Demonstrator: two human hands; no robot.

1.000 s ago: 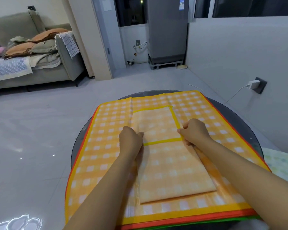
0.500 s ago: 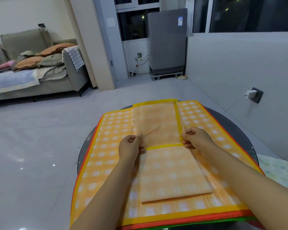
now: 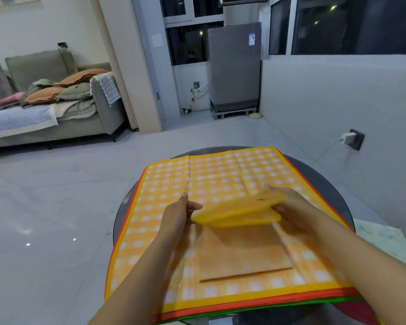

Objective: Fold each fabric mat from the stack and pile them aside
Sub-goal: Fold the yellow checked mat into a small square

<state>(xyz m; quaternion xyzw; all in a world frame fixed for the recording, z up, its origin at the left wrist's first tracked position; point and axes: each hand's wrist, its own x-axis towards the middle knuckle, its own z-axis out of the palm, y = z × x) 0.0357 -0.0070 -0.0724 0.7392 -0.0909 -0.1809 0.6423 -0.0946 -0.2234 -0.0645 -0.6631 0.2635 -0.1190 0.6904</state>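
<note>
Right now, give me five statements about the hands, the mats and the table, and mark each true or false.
1. Both hands hold the folded orange mat. True: the left hand grips its left end and the right hand its right end.
2. The far end of the folded mat lies flat. False: it is raised and curls toward the person.
3. The stack of mats lies on a round dark glass table. True.
4. The top mat of the stack is plain green. False: it is orange and white checked with a yellow border.
5. The stack holds only orange mats. False: red and green edges show beneath.
</note>
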